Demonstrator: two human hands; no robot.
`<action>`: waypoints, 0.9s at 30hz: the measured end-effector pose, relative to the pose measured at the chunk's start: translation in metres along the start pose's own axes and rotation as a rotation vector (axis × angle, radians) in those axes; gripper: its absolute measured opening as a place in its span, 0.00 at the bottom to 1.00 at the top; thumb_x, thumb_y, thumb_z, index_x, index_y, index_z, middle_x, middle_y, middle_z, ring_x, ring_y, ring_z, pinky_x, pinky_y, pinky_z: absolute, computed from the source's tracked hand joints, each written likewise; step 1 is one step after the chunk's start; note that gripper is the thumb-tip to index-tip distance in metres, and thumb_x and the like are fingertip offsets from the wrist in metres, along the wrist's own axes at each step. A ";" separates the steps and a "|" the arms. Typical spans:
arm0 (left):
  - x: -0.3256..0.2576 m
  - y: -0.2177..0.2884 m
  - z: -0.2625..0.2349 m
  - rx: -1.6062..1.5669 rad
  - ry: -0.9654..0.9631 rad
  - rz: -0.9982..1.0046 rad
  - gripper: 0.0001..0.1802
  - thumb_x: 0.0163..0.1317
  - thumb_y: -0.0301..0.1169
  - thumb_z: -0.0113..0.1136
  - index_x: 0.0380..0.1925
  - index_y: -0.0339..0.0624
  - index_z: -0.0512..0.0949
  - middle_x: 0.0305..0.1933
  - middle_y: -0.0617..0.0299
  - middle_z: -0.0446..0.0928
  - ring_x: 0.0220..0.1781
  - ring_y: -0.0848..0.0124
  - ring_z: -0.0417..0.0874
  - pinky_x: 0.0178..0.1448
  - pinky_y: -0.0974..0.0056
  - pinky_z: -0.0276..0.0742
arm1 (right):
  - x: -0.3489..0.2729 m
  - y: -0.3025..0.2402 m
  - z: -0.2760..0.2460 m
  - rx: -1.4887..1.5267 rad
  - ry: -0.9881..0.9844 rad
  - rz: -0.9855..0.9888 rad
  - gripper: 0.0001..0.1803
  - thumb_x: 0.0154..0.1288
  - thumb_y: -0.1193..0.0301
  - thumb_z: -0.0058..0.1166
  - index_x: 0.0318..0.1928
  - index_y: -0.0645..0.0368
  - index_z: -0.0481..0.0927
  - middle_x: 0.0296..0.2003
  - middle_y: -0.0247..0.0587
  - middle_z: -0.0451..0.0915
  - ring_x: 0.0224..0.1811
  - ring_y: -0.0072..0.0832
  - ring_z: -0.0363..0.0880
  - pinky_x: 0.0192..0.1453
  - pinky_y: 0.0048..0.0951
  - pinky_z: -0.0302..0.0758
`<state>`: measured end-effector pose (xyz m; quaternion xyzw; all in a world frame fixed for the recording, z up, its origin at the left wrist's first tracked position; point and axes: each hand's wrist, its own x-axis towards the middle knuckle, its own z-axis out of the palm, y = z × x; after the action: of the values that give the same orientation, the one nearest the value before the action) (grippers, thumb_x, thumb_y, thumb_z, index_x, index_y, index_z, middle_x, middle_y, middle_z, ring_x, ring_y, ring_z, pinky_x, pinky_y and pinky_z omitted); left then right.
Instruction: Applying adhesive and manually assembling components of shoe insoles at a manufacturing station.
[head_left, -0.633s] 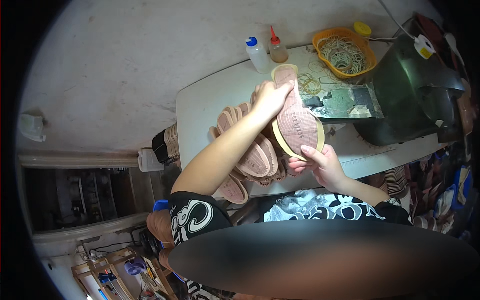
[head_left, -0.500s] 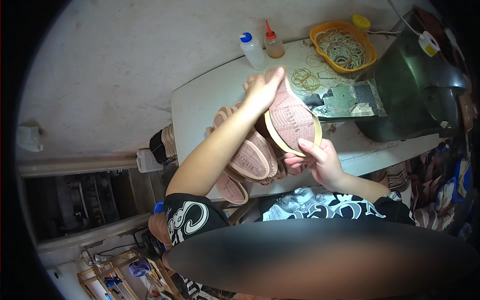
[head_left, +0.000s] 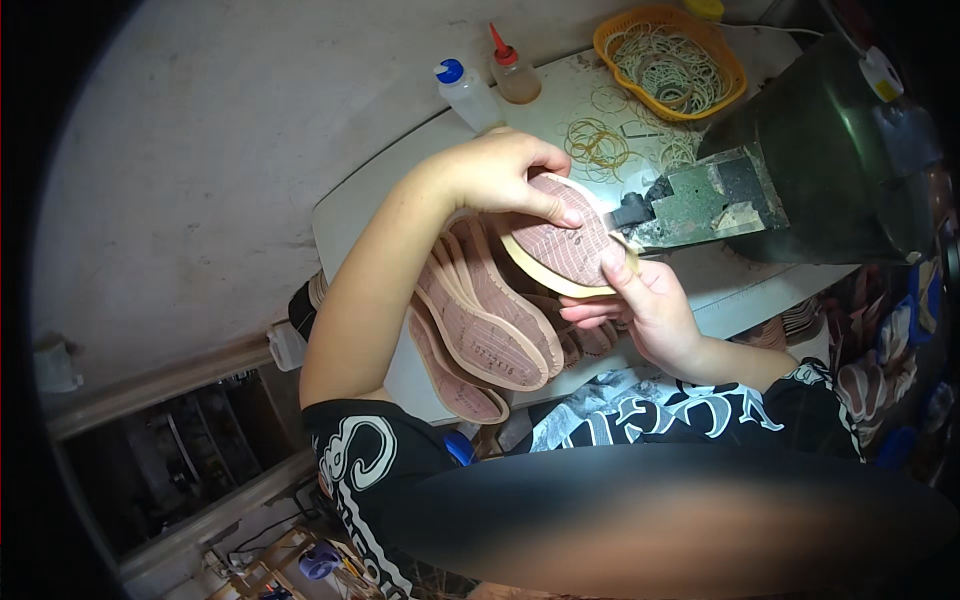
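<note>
Both hands hold a pinkish-brown shoe insole (head_left: 570, 245) with a pale yellow strip along its edge. My left hand (head_left: 515, 180) grips its far end, thumb pressed on top. My right hand (head_left: 645, 305) pinches the near right edge between thumb and fingers. The insole's right edge is at the small lit head (head_left: 632, 212) of a dark green machine (head_left: 820, 160); whether they touch I cannot tell. Below my left forearm lies a pile of similar insoles (head_left: 490, 345), some overlapping, with toothed edges on several. Part of the pile is hidden by my arm and the held insole.
Along the far side of the pale table (head_left: 365, 190) stand a blue-capped bottle (head_left: 468, 98) and a red-tipped bottle (head_left: 516, 80). An orange basket (head_left: 738, 85) of pale rings and loose bands (head_left: 597, 145) lie beyond the machine head. A wall borders the left.
My left hand has slid down onto the insole, which has turned and now sits with its edge by the machine head. The whole view has shifted slightly.
</note>
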<state>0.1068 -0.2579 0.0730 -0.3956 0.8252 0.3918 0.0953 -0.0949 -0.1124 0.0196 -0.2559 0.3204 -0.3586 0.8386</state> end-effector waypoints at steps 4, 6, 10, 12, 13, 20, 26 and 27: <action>-0.006 0.000 0.003 -0.050 0.027 0.081 0.26 0.52 0.52 0.68 0.35 0.39 0.79 0.29 0.59 0.78 0.34 0.68 0.77 0.36 0.65 0.72 | -0.001 -0.001 0.003 0.007 0.010 -0.021 0.22 0.74 0.61 0.44 0.52 0.70 0.75 0.42 0.49 0.82 0.42 0.29 0.84 0.47 0.24 0.80; -0.009 -0.001 0.006 -0.072 0.050 0.096 0.26 0.53 0.52 0.67 0.36 0.39 0.79 0.30 0.58 0.78 0.34 0.69 0.77 0.37 0.65 0.72 | -0.002 -0.004 0.005 -0.009 0.005 -0.029 0.21 0.75 0.63 0.44 0.53 0.71 0.74 0.43 0.48 0.82 0.43 0.28 0.84 0.49 0.24 0.79; -0.015 -0.001 0.010 -0.145 0.004 0.031 0.24 0.56 0.50 0.65 0.40 0.39 0.78 0.33 0.59 0.79 0.38 0.70 0.77 0.42 0.65 0.73 | -0.001 -0.003 -0.001 -0.039 -0.041 -0.036 0.21 0.75 0.64 0.43 0.54 0.72 0.73 0.46 0.48 0.81 0.44 0.29 0.83 0.51 0.25 0.79; -0.017 0.000 0.011 -0.175 -0.027 -0.005 0.24 0.57 0.49 0.65 0.41 0.39 0.78 0.35 0.59 0.79 0.40 0.70 0.77 0.44 0.65 0.73 | -0.003 -0.003 0.003 -0.009 -0.024 -0.057 0.21 0.75 0.64 0.42 0.53 0.73 0.73 0.45 0.48 0.81 0.43 0.29 0.83 0.51 0.26 0.79; -0.017 0.001 0.011 -0.160 -0.025 -0.015 0.24 0.58 0.49 0.64 0.41 0.39 0.78 0.36 0.60 0.79 0.40 0.71 0.77 0.45 0.65 0.73 | -0.004 -0.004 0.004 0.014 -0.003 -0.072 0.22 0.75 0.64 0.41 0.53 0.73 0.73 0.44 0.49 0.82 0.43 0.30 0.83 0.52 0.26 0.79; -0.025 0.002 0.020 -0.197 0.023 -0.034 0.22 0.61 0.47 0.62 0.41 0.37 0.76 0.34 0.62 0.77 0.38 0.73 0.75 0.44 0.67 0.73 | 0.003 -0.006 -0.002 0.038 0.032 -0.014 0.22 0.76 0.63 0.40 0.47 0.74 0.77 0.42 0.51 0.82 0.42 0.30 0.84 0.52 0.25 0.79; -0.045 0.024 0.032 -0.219 0.081 -0.221 0.24 0.60 0.51 0.60 0.41 0.39 0.78 0.35 0.52 0.80 0.37 0.64 0.79 0.43 0.61 0.74 | -0.004 -0.024 0.003 -0.059 0.033 -0.012 0.21 0.75 0.64 0.42 0.46 0.74 0.77 0.42 0.50 0.82 0.40 0.26 0.84 0.50 0.23 0.80; -0.046 0.026 0.035 -0.238 0.101 -0.284 0.24 0.61 0.50 0.60 0.41 0.38 0.78 0.34 0.53 0.80 0.36 0.65 0.79 0.43 0.61 0.74 | -0.003 -0.024 0.004 -0.073 0.037 -0.042 0.21 0.74 0.64 0.43 0.46 0.74 0.78 0.42 0.49 0.82 0.40 0.25 0.84 0.50 0.23 0.80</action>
<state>0.1136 -0.1958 0.0855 -0.5356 0.7125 0.4491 0.0608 -0.1044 -0.1239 0.0392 -0.2861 0.3433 -0.3688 0.8151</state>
